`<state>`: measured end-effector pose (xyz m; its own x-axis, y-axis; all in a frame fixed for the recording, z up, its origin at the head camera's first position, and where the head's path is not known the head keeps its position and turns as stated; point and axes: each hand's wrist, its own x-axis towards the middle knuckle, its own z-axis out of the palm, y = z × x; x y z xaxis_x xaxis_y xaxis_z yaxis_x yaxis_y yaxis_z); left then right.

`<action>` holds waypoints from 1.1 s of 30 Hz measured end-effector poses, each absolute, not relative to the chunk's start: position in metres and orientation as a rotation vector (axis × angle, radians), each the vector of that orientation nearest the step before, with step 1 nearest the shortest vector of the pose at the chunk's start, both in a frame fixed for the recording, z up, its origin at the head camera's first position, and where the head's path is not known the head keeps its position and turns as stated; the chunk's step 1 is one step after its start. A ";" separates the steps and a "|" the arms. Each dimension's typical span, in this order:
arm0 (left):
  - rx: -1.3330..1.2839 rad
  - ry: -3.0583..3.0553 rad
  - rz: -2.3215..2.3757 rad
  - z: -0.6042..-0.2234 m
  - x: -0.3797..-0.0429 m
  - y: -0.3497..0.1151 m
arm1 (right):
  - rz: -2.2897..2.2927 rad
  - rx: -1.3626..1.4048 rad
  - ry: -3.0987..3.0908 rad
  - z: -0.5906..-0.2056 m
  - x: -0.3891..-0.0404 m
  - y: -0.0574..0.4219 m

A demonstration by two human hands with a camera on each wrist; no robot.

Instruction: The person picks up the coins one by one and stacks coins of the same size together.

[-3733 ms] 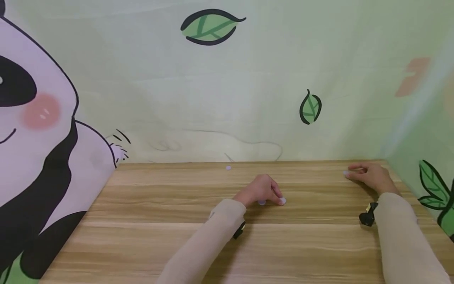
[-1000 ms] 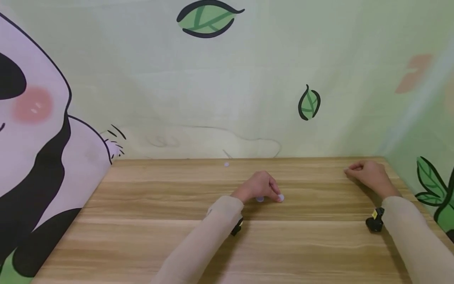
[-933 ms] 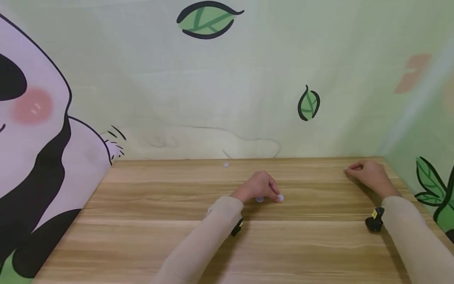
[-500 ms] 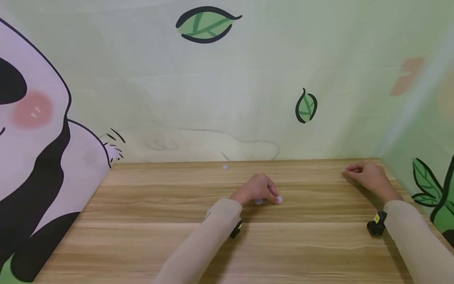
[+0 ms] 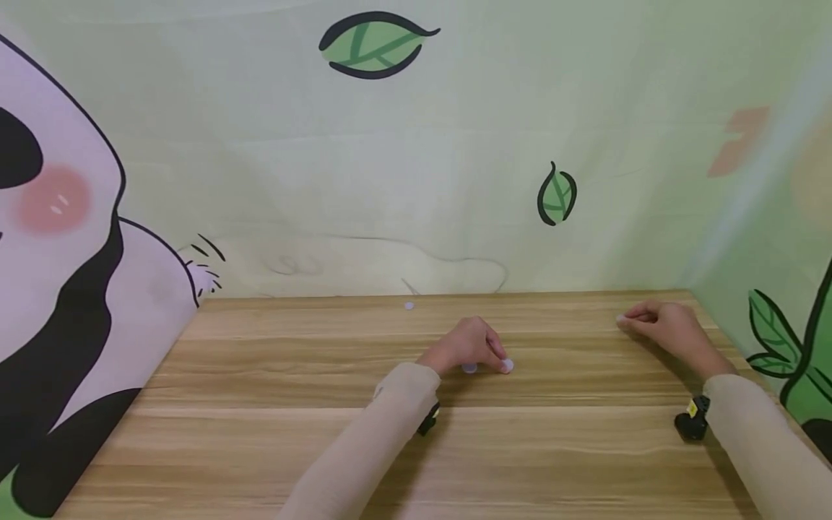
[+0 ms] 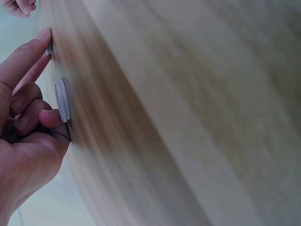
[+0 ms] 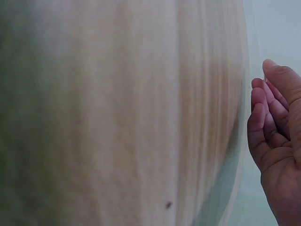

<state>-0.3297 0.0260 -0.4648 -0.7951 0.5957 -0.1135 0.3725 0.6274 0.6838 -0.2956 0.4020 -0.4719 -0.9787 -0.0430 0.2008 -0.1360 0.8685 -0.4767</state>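
Observation:
My left hand [image 5: 466,342] is low over the table. Its thumb and a finger pinch a silver coin [image 5: 508,365] at the tabletop, seen nearly edge-on in the left wrist view. Under its curled fingers lie stacked coins [image 6: 63,100], whose edge shows two layers; part of this stack [image 5: 469,369] shows beneath the hand in the head view. Farther right, my right hand [image 5: 669,326] pinches a small pale disc [image 5: 620,318] like a coin between thumb and fingertips, near the back edge. Another coin [image 5: 409,306] lies flat by the back wall.
The wood-grain table [image 5: 273,433] meets a printed cloth wall [image 5: 260,144] at the back, with a panda at left and leaves. A second wall [image 5: 780,253] rises close to the right hand. Black wrist cameras hang below both sleeves.
My right hand has shifted slightly left, and its pale disc shows more than a second ago. The left hand and its coin stay in place. The head view has shifted a little.

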 end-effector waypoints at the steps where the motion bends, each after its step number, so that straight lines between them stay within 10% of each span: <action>1: 0.777 2.522 0.948 -0.465 -0.330 0.026 | 0.744 0.145 -2.854 -0.471 -0.295 0.401; 33: 0.744 2.510 0.971 -0.464 -0.327 0.026 | 0.699 0.564 -2.784 -0.460 -0.287 0.356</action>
